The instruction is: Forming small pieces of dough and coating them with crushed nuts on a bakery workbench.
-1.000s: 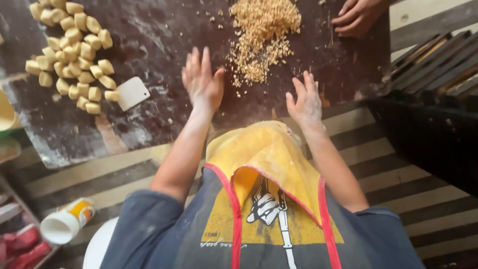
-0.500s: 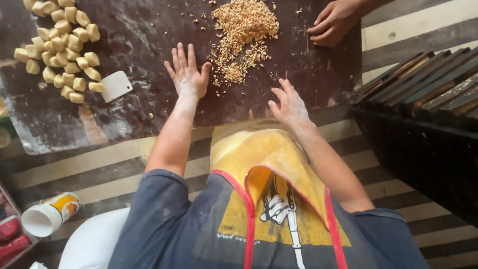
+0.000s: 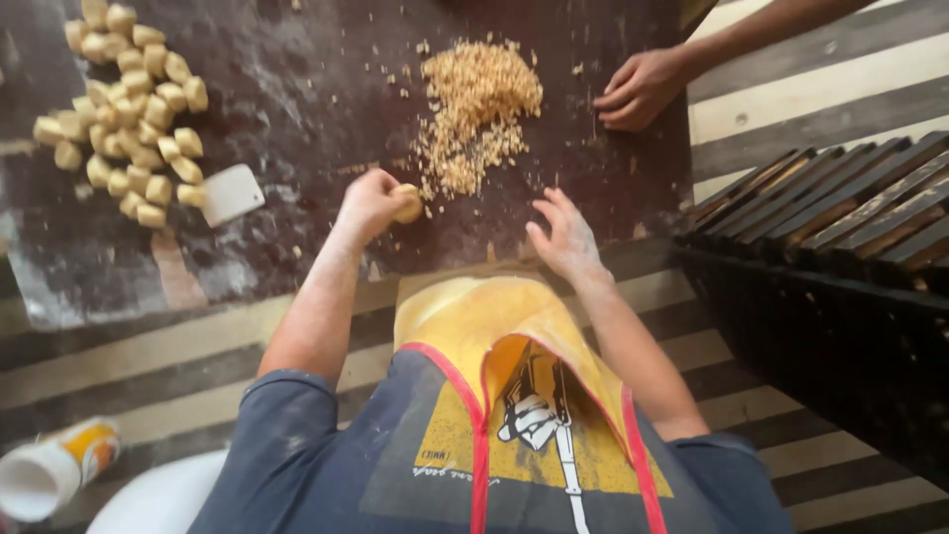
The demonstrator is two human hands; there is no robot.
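Head view, the only one: left hand (image 3: 371, 203) is curled shut round a small yellowish dough piece (image 3: 406, 203), held just at the near edge of the crumb pile (image 3: 476, 111) on the dark floured board (image 3: 297, 79). Right hand (image 3: 565, 235) is open, fingers spread & slightly bent, holding nothing — it hovers over the board's near edge, just right of the pile; can't tell if it touches the surface.

Far left of the board: a heap of cut dough pieces (image 3: 129, 109), w/ a white scraper (image 3: 230, 193) lying just beside them. Top right, another person's hand (image 3: 641, 89) rests fingers-down on the board, apart from the pile.

Progress, as a judgement: cutting looks done — many pieces sit ready. One piece only is at the crumbs, and no coated pieces are set aside anywhere visible, so most of the batch seems left to go.

Bottom left, off the board: a tipped white cup (image 3: 54, 470) on the striped mat (image 3: 811, 99).
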